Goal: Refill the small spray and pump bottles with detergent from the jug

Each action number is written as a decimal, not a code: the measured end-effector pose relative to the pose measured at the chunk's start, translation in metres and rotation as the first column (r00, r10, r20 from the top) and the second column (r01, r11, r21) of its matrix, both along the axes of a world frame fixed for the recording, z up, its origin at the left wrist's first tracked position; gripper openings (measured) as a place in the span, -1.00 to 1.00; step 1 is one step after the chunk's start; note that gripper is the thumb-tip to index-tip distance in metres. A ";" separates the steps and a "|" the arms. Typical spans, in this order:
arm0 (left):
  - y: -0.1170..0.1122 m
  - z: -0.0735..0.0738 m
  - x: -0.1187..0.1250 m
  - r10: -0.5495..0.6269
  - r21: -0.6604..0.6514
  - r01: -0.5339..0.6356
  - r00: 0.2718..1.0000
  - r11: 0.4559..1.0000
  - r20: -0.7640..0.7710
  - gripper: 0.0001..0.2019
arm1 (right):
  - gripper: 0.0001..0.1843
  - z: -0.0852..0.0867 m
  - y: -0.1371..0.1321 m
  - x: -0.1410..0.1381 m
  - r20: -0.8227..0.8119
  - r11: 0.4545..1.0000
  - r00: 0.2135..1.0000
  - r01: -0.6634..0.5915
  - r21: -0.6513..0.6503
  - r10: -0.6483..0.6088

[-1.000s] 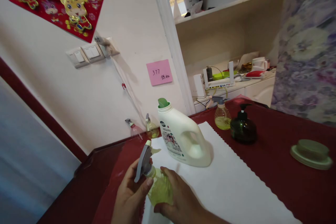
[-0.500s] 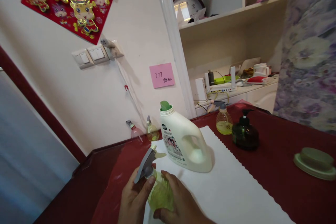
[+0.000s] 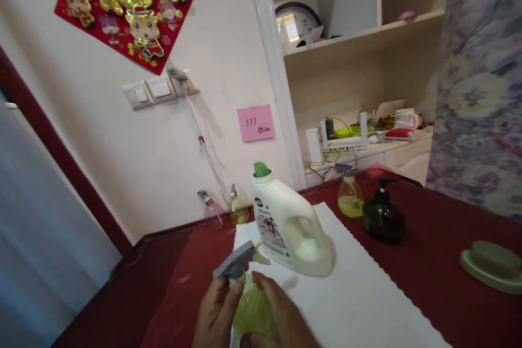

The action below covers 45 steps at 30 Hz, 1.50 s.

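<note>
Holding one yellow-green spray bottle [image 3: 253,312] of four, two-handed, in the near middle.
At far left, by the wall, counting one pink spray bottle [image 3: 212,211], then one yellow spray bottle [image 3: 238,214]. Nearer, reaching in from below with left hand [image 3: 217,310], fingers narrowed around the collar under one grey spray head [image 3: 238,258]; with right hand [image 3: 289,315], slanting in from the near right, fingers curled around the body of the same bottle. Just beyond, to the right, counting one cream jug [image 3: 287,228], upright on one white sheet [image 3: 359,288]. Farther right, on the dark red counter [image 3: 432,234], counting one clear spray bottle [image 3: 350,204], one dark pump bottle [image 3: 383,220] and one pale green oval dish [image 3: 491,265].
</note>
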<state>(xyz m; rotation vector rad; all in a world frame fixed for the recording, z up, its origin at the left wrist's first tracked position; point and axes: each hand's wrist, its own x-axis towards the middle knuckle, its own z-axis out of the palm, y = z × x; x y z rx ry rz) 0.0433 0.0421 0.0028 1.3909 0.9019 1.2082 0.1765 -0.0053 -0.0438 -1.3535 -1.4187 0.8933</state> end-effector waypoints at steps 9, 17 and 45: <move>0.009 -0.010 -0.005 -0.002 0.016 0.002 0.999 1.000 -0.052 -0.56 | 0.07 0.000 0.002 -0.002 0.060 0.999 0.998 -0.008 -0.041 0.010; 0.002 -0.002 0.000 0.014 0.035 -0.013 1.000 0.999 -0.022 -0.54 | -0.33 -0.020 -0.007 0.001 0.030 0.796 0.928 0.301 0.526 -0.371; -0.009 -0.019 0.013 -0.023 0.141 -0.004 0.982 0.990 0.190 -0.68 | -0.87 0.161 -0.001 -0.001 0.971 0.964 0.238 -0.264 0.029 0.036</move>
